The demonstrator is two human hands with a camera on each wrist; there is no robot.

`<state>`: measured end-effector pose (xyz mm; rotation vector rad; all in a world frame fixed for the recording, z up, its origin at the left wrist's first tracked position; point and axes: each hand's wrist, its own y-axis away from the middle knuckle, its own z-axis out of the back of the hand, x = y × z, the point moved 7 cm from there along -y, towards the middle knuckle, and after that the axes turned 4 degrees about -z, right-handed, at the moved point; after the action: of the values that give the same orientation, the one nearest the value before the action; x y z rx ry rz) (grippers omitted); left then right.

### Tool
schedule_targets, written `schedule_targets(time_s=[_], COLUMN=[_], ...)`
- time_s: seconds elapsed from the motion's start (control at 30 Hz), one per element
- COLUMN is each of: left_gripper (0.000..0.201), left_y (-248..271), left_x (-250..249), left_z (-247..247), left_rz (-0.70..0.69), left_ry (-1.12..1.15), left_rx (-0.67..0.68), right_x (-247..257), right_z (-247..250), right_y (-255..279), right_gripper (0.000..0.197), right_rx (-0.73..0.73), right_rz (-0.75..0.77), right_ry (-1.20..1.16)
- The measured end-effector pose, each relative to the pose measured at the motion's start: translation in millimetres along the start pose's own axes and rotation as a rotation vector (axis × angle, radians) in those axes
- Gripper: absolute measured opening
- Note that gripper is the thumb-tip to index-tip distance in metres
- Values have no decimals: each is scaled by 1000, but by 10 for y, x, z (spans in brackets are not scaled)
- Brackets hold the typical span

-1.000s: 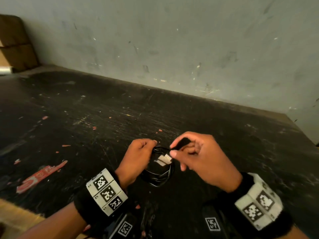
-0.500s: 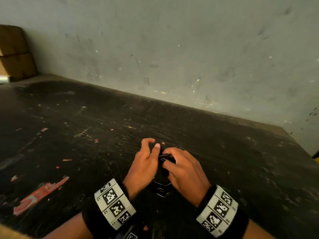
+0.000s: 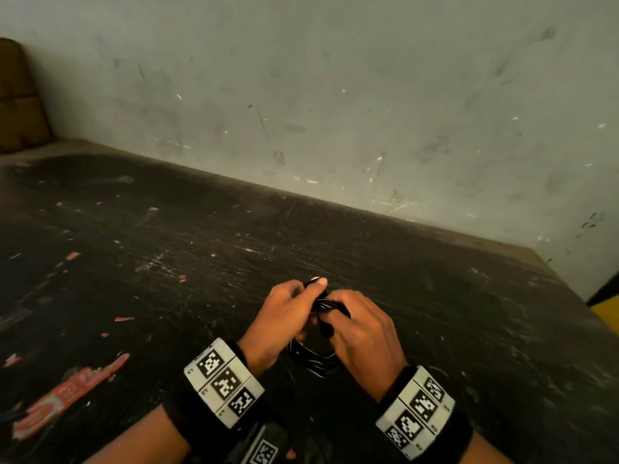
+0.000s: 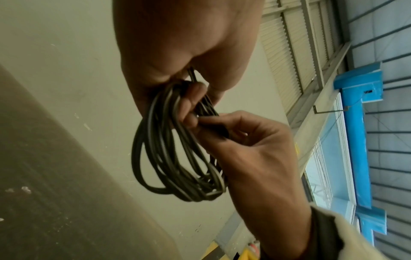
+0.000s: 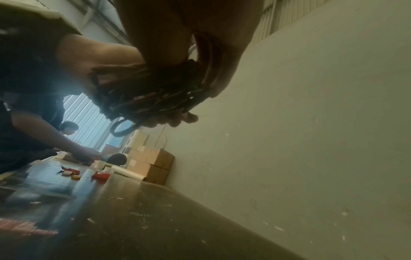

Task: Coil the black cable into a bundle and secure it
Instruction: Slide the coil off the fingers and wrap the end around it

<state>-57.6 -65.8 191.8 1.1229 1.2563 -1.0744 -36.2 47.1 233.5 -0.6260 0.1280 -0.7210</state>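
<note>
Nearest in the head view are two wristbands with black-and-white square markers, one on each forearm, the left band [image 3: 223, 383] and the right band [image 3: 415, 408]. Just beyond them the cable [image 3: 315, 358] hangs as a bundle of several loops between the two hands, held above the table [image 3: 167, 249] near the middle of its near edge; its lower loops show below the hands. The left hand [image 3: 284, 316] has its fingers curled around the top of the bundle, the thumb pointing up and away. The left wrist view shows that hand [image 4: 177, 44] with the strands gathered in its grip and the loops [image 4: 169, 158] dangling free beneath. The right hand [image 3: 361, 333] is closed on the same top part of the cable, touching the left hand; from the left wrist view its fingertips [image 4: 200, 121] pinch the strands just beside the left fingers. The right wrist view is dim, with the dark strands [image 5: 151, 91] bunched under the palm.

The table is dark and scratched, with a red label [image 3: 63, 396] stuck near its near left edge. Behind it stands a scuffed pale wall [image 3: 335, 95]. Cardboard boxes [image 5: 151, 163] are stacked at the far left corner against the wall.
</note>
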Motion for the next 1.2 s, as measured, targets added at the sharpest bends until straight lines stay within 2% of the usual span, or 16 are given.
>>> schedule_targets(time_s=[0.1, 0.17, 0.37, 0.47, 0.53, 0.73, 0.9, 1.0, 1.2], left_gripper=[24, 22, 35, 32, 22, 17, 14, 17, 12], left_y=[54, 78, 66, 49, 37, -15, 4, 39, 89], left_x=[-62, -101, -62, -22, -9, 46, 43, 33, -38], left_z=[-43, -61, -106, -134, -151, -128, -150, -170, -185], left_rz=[6, -4, 97, 148, 141, 122, 45, -27, -137], left_ry=[152, 201, 329, 362, 380, 427, 343, 264, 153], left_rx=[145, 219, 296, 332, 355, 246, 144, 106, 85], right_x=[-95, -111, -105, -118, -116, -198, -206, -256, -426], right_z=[66, 104, 132, 148, 165, 160, 230, 265, 270], right_y=[-4, -1, 4, 17, 20, 33, 42, 23, -3], right_gripper=[19, 22, 16, 15, 19, 29, 21, 19, 16], right_rx=[-32, -34, -24, -5, 3, 76, 72, 104, 92], right_rz=[-42, -30, 15, 41, 65, 76, 88, 41, -241], right_ry=[-21, -17, 2, 21, 38, 112, 51, -108, -583])
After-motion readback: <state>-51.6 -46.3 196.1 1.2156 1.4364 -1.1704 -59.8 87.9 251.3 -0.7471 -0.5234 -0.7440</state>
